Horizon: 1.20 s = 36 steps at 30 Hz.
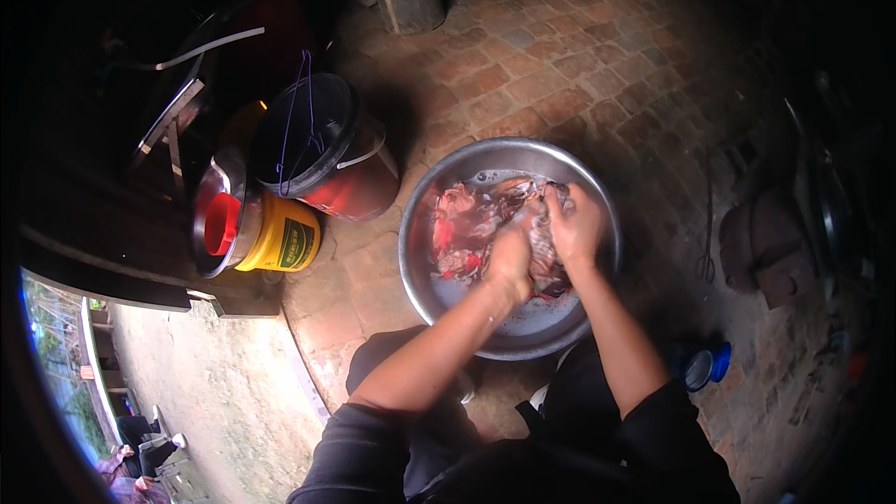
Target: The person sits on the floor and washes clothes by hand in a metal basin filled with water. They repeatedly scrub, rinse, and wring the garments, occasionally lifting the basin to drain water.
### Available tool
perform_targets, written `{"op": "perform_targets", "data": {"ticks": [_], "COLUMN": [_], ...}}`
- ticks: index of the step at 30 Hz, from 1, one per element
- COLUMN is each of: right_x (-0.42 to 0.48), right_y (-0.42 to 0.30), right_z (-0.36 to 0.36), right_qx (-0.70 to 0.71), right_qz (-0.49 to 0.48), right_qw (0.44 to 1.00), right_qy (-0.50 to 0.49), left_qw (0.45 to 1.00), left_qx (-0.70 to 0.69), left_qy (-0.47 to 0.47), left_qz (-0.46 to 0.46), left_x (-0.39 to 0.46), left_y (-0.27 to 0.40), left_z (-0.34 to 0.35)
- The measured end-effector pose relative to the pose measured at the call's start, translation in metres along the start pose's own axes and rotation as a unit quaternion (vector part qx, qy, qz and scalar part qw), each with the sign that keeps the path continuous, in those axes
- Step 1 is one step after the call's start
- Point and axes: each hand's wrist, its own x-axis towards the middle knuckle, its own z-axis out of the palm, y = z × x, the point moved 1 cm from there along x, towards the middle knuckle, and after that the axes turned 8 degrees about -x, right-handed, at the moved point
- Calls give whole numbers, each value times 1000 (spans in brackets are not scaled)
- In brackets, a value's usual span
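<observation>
A wide metal basin (418, 297) stands on the brick floor before me, with cloudy liquid and wet, pinkish and red pieces (456, 231) in it that look like offal or soft cloth; I cannot tell which. Both of my hands are over the basin's right half. Between them is a grey, ridged, soft wet piece (540, 241). My left hand (511, 259) presses on its left side, with the fingers partly hidden. At its upper right, my right hand (575, 220) has its fingers curled around it. Both hands are slightly blurred.
Left of the basin stand a red bucket (364, 185) with a dark rim and purple wire hanger (308, 112), a yellow bucket (294, 234), and a tilted metal bowl (245, 224) with a red scoop (221, 224). A metal pot (411, 5) is farther back. A blue container (707, 367) lies right. Another person (143, 444) sits outside.
</observation>
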Motion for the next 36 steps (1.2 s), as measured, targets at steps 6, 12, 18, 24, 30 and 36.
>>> {"op": "perform_targets", "data": {"ticks": [6,12,18,24,30,36], "right_x": [-43,-29,-24,28,39,25], "right_y": [-40,-16,-14,17,14,28], "right_z": [2,12,13,-9,-33,-36], "right_qx": [96,95,87,228,297,222], "right_qz": [-226,-78,-60,128,128,117], "right_qw": [968,992,993,964,943,865], "right_qy": [-61,-33,-46,-54,-81,-433], "left_qw": [899,981,992,924,950,980], "left_qx": [-244,-109,-94,370,301,-154], "left_qy": [-363,-152,-82,-76,-82,-120], "left_qz": [29,51,2,61,-10,30], "left_x": [48,20,34,-5,-9,-17], "left_y": [10,7,-3,20,42,89], "left_z": [-61,-25,-37,-11,-9,5]}}
